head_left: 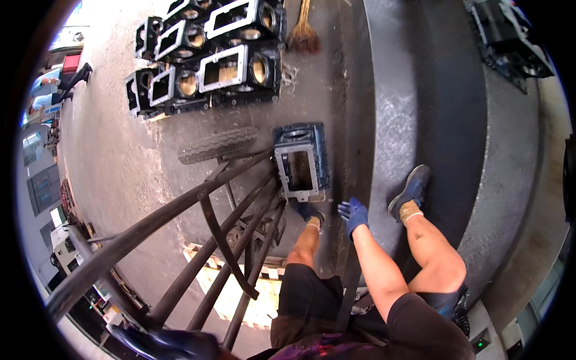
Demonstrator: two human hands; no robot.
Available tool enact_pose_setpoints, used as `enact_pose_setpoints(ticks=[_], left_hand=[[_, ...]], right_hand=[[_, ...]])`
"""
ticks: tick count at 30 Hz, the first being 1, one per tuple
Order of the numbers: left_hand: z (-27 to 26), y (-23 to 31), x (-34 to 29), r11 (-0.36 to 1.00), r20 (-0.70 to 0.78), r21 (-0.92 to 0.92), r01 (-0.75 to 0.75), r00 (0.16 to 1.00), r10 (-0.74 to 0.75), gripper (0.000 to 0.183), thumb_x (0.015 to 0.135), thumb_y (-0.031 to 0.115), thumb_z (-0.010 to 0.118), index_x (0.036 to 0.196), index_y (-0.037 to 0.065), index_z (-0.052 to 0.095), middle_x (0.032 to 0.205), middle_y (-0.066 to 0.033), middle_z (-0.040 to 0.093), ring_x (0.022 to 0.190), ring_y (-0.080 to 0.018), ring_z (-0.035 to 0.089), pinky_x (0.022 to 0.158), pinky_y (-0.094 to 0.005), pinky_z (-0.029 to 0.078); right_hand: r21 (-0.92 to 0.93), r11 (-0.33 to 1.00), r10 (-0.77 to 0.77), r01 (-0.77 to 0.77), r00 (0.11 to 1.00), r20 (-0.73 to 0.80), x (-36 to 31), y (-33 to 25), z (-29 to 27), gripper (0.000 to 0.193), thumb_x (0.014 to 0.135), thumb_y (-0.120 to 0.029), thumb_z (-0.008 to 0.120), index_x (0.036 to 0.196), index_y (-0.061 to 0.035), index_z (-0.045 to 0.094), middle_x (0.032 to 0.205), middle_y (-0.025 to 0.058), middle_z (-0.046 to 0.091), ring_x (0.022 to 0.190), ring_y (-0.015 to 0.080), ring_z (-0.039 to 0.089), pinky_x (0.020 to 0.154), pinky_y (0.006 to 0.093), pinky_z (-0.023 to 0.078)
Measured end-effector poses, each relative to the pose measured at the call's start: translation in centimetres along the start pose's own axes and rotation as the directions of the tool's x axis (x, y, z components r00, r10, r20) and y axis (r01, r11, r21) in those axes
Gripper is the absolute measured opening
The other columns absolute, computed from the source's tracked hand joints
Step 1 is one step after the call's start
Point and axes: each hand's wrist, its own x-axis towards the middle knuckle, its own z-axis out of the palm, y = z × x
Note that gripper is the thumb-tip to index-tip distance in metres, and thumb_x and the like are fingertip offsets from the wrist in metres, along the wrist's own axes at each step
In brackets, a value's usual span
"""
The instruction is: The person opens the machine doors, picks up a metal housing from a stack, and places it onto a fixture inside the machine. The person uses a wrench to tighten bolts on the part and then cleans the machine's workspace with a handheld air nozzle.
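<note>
My left hand (165, 343), in a dark blue glove, is closed over the handle end of a black metal hand truck (198, 198) at the lower left. The picture's edge and shadow hide part of its fingers. The truck's rails slant away from me, with one tyre (217, 146) showing clearly beside them. At its far end stands a dark blue, box-shaped metal housing (321, 159) with a rectangular opening facing up. My right hand (354, 216), gloved in blue, hovers just near and right of the housing, fingers spread and holding nothing.
Several similar black housings (222, 69) stand in rows at the far left. A straw broom (304, 39) lies beside them. A wooden pallet (225, 288) sits under the truck's rails. A raised grey ledge (396, 102) runs along the right; another dark machine part (510, 39) stands beyond. People (54, 90) are far left.
</note>
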Motion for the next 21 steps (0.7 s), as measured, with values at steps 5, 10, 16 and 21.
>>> enact_pose_setpoints(ticks=[5,10,16,21], left_hand=[[17.4,2.2,-9.0,0.793,0.502,-0.481,0.374,0.859,-0.100,0.032,0.094,0.020,0.050,0.120,0.000,0.053,0.119,-0.0180,0.056,0.108,-0.0263,0.054,0.094,-0.0348,0.041],[38.1,-1.1,-11.9,0.793,0.710,-0.424,0.437,0.704,-0.008,0.029,0.095,0.021,0.047,0.115,0.002,0.056,0.114,-0.0170,0.058,0.105,-0.0271,0.056,0.094,-0.0354,0.040],[55.0,-6.7,-14.0,0.917,0.738,-0.397,-0.022,0.587,0.333,0.037,0.093,0.032,0.049,0.118,0.005,0.055,0.111,-0.0212,0.060,0.105,-0.0365,0.056,0.091,-0.0392,0.042],[58.5,-9.4,-15.6,0.916,0.836,-0.383,-0.116,0.380,0.397,0.040,0.093,0.038,0.045,0.103,0.003,0.063,0.101,-0.0231,0.060,0.097,-0.0393,0.055,0.086,-0.0422,0.042]], right_hand=[[0.038,0.992,0.118,-0.120,0.992,0.036,4.7,7.3,0.2,0.060,0.091,-0.056,0.039,0.124,-0.0069,0.051,0.120,0.0123,0.060,0.112,0.0280,0.054,0.098,0.0422,0.036],[0.216,0.953,0.199,-0.210,0.977,0.074,10.5,12.0,5.7,0.066,0.091,-0.059,0.035,0.129,-0.0069,0.047,0.127,0.0151,0.053,0.118,0.0290,0.050,0.100,0.0413,0.037],[0.550,0.823,0.058,-0.138,0.985,0.161,20.5,19.0,7.2,0.067,0.092,-0.056,0.038,0.131,-0.0019,0.039,0.130,0.0152,0.048,0.118,0.0344,0.047,0.103,0.0476,0.035],[0.759,0.635,0.193,-0.146,0.981,0.027,19.9,18.0,12.2,0.059,0.086,-0.057,0.050,0.126,-0.0136,0.046,0.125,0.0059,0.049,0.121,0.0291,0.042,0.104,0.0539,0.029]])
